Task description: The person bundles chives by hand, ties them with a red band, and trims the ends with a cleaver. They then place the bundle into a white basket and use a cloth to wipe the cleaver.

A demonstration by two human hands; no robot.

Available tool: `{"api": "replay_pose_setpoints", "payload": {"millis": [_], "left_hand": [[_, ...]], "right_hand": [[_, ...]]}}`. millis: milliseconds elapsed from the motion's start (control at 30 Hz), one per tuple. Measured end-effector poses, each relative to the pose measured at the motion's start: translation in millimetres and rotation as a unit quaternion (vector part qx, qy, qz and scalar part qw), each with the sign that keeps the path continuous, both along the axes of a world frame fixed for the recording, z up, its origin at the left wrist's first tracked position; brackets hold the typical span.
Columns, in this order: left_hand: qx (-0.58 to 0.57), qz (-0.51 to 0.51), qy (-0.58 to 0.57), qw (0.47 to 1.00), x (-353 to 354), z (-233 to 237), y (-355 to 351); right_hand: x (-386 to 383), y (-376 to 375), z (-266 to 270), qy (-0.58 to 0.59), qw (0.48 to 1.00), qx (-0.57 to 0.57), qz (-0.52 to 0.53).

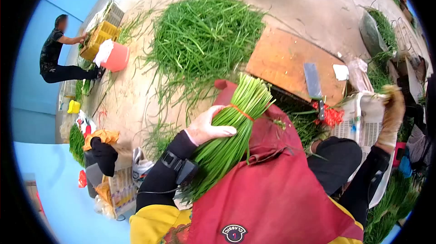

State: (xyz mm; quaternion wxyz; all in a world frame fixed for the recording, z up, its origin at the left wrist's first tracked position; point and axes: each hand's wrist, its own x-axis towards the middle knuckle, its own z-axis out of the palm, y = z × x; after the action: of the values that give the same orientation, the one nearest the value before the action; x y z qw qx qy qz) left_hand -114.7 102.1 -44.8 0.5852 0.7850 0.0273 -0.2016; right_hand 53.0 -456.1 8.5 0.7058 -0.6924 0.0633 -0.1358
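Note:
A bunch of green garlic chives (227, 151) lies across my lap on the red apron (272, 185), cut ends pointing away from me. A red rubber band (242, 112) circles it near those pale ends. Around the bunch, just below the band, my left hand (210, 128) is closed with the thumb on top. Far out to the right, my right hand (392, 117) is raised beside the white plastic crate (349, 114). It looks gloved, and its fingers are smeared by motion. Whether it holds anything I cannot make out.
A large heap of loose chives (204, 35) lies on the floor ahead. On a wooden board (281, 60) rests a cleaver (312, 80), handle towards me. Red plastic strips (334, 117) lie by the crate. At left, another person (56, 53) bends over yellow crates (101, 39) near a pink bucket (116, 57).

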Motion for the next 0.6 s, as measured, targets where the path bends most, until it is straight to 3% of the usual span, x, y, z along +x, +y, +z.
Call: {"api": "replay_pose_setpoints", "payload": {"millis": [33, 67, 133, 167, 200, 233, 300, 367, 433, 500, 567, 600], "left_hand": [[0.009, -0.001, -0.006, 1.000, 0, 4, 1], [-0.058, 0.018, 0.048, 0.997, 2, 1, 5], [-0.017, -0.005, -0.024, 1.000, 16, 20, 3], [0.018, -0.024, -0.087, 0.996, 25, 32, -1], [-0.059, -0.007, -0.057, 0.997, 36, 46, -6], [-0.098, 0.006, -0.062, 0.993, 46, 62, -14], [-0.036, -0.017, -0.160, 0.986, 65, 80, -28], [-0.022, -0.027, -0.211, 0.977, 70, 118, -65], [0.124, -0.081, -0.335, 0.931, 72, 137, -92], [0.186, -0.174, -0.423, 0.869, 60, 157, -111], [0.230, -0.251, -0.387, 0.857, 51, 182, -125], [0.202, -0.237, -0.395, 0.864, 51, 187, -121]], "right_hand": [[-21, 32, 19, 0.150, 0.944, -0.290, 0.037], [-25, 42, -13, 0.094, 0.930, -0.306, 0.181], [-52, 103, -35, 0.057, 0.928, -0.255, 0.265], [-52, 124, -52, 0.018, 0.893, -0.327, 0.309], [-65, 165, -18, 0.099, 0.851, -0.359, 0.369], [-67, 187, -34, 0.143, 0.851, -0.184, 0.471], [-78, 236, -31, 0.114, 0.824, 0.041, 0.553], [-80, 276, -6, 0.018, 0.811, 0.274, 0.517], [-67, 287, -5, 0.011, 0.811, 0.388, 0.438], [-66, 268, 11, 0.025, 0.833, 0.432, 0.344], [-42, 242, -1, -0.020, 0.843, 0.410, 0.349], [-43, 231, 19, -0.047, 0.848, 0.396, 0.348]]}}
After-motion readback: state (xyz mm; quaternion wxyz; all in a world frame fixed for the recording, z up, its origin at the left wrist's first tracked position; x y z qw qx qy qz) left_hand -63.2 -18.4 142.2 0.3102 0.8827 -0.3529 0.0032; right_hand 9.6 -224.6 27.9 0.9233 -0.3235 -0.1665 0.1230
